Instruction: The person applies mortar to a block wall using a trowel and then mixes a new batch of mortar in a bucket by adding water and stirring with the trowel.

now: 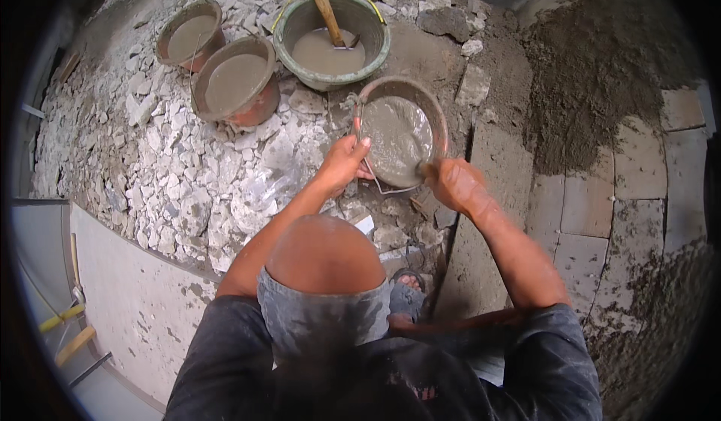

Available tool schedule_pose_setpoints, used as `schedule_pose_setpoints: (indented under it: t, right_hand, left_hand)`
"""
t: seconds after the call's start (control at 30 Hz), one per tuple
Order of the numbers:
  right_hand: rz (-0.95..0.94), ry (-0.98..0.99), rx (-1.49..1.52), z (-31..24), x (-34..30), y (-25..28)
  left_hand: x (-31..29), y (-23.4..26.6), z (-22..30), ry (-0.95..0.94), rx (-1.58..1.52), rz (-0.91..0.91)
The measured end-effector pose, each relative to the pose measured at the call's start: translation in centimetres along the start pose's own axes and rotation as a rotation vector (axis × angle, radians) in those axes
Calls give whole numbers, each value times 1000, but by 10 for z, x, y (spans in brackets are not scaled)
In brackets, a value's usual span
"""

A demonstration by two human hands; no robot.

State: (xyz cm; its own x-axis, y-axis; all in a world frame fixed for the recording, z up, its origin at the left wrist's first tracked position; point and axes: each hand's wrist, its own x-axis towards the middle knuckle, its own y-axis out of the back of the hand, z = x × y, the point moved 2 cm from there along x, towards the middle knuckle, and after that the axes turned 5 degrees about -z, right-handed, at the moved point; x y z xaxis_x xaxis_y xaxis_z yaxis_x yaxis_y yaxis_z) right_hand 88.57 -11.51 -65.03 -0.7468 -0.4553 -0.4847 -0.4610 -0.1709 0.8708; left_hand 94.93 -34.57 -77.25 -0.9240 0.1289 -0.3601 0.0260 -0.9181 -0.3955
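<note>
A small reddish bucket [439, 124] of wet grey mortar [394, 139] is in front of me, its mouth facing up toward me. My left hand [347, 164] is closed on the bucket's left rim, thumb up, beside the thin wire handle [390, 191]. At the lower right rim, my right hand [456, 184] is curled into a fist. Its fingertips are slightly blurred at the mortar's edge, and what it grips is hidden.
A large green bucket [369, 66] with a wooden-handled tool [323, 4] stands beyond. Two more mortar-filled buckets, one nearer [255, 109] and one farther [167, 42], sit on broken rubble [173, 173]. Paving blocks [586, 203] and dark wet mortar [578, 83] lie right.
</note>
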Motion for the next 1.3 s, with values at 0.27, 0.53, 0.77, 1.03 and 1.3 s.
schedule_pose_setpoints:
  t: [0.27,0.53,0.77,1.03,1.3]
  right_hand:
    - [-47,-50,-32,2,-1,11]
    - [6,54,-176,-8,7,0]
    - [67,-49,3,-6,-5,37]
    - [269,-45,-286,37,17,40]
    - [-66,6,479,37,4,-27]
  left_hand:
    - [0,1,-4,18,-3,-1]
    - [-2,7,-11,39,-32,5]
    - [0,15,-11,33,-36,-22]
    - [0,10,-10,31,-10,-20]
    - [3,6,-6,-28,-29,17]
